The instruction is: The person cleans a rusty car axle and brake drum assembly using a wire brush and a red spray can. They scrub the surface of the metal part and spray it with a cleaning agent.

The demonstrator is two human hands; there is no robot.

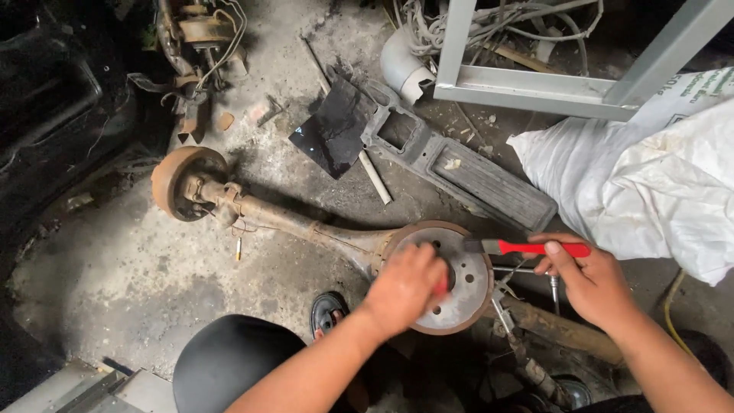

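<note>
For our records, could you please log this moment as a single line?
left hand: pressed on brake drum | right hand: holds red-handled brush, bristles at drum rim | drum on rusty axle, concrete floor

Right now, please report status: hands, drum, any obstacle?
Left hand pressing on brake drum. Right hand holds red-handled brush at drum rim. Nothing in the way.

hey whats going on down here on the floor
A person is crouched over a rusty rear axle lying on a dirty concrete floor. Their left hand presses on the face of the near brake drum, with something red barely showing under it. Their right hand holds a red-handled brush, bristles at the drum's edge. A white sack lies nearby.
</note>
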